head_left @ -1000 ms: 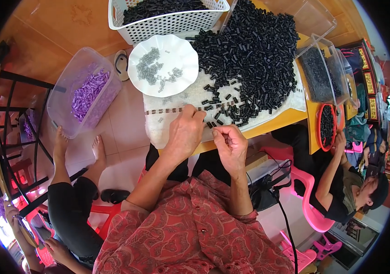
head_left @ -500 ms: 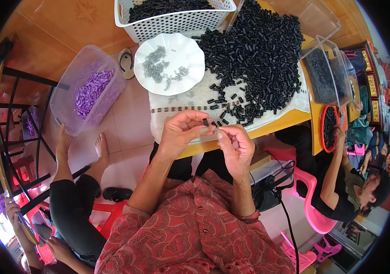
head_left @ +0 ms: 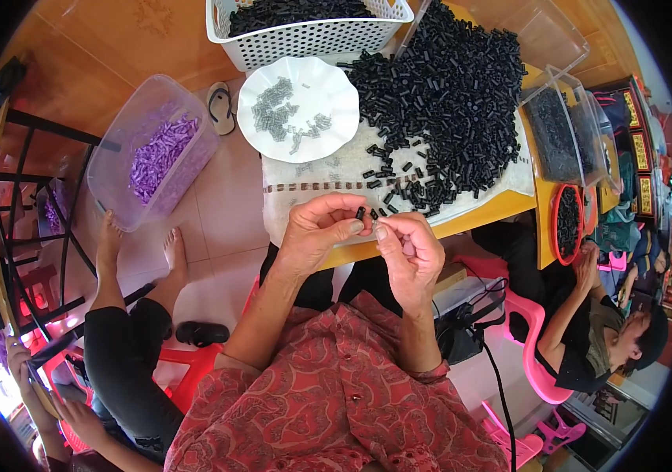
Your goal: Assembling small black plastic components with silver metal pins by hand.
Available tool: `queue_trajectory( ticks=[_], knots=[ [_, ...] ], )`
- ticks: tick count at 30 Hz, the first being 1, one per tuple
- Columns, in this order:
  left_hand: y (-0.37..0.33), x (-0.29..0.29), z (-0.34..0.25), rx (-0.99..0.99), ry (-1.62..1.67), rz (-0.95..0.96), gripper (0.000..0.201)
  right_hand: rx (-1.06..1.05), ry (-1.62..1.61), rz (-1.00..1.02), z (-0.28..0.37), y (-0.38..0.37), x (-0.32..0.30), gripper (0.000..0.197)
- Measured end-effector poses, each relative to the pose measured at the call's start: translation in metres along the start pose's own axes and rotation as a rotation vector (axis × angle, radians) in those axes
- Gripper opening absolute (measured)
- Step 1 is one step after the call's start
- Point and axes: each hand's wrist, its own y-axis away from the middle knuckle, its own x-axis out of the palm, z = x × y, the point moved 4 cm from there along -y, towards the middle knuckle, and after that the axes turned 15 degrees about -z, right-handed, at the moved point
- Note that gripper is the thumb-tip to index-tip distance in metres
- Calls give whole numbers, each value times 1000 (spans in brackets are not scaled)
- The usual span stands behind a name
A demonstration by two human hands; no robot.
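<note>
Both my hands meet in front of the table's near edge. My left hand (head_left: 319,230) is closed in a pinch, with a small black cylindrical piece (head_left: 360,212) standing up at its fingertips. Close against it, my right hand (head_left: 412,256) pinches thumb to forefinger; what it holds is too small and covered to make out. Beyond them, a big heap of black cylindrical pieces (head_left: 454,102) spreads over a whitish cloth (head_left: 289,208), a few lying loose near my fingers. To the left of the heap, a white scalloped plate (head_left: 328,90) carries small clear pieces (head_left: 273,114).
A white perforated basket (head_left: 312,39) of black pieces stands at the back. On the floor at left is a clear tub (head_left: 108,185) with purple pieces. Clear boxes (head_left: 556,130) and a red-rimmed tray (head_left: 568,224) sit at right. People sit on both sides of me.
My hands keep nearly the same pose, fingertips together. The view has shifted slightly. The person at right has drawn a hand back from the red-rimmed tray.
</note>
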Motion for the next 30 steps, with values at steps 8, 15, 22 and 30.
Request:
queue_trajectory(
  ticks=[8,15,22,30],
  knots=[
    [1,0,-1,65,-109,27,30,7,19,0,-4,3,0,9],
    [1,1,-1,2,-78,15,26,18,22,7,-6,4,0,9],
    [1,1,0,-3,-26,42,25,10,29,-7,-2,3,-1,9],
    [3,1,1,-24,27,48,26,-6,24,-3,4,4,-1,9]
  ],
)
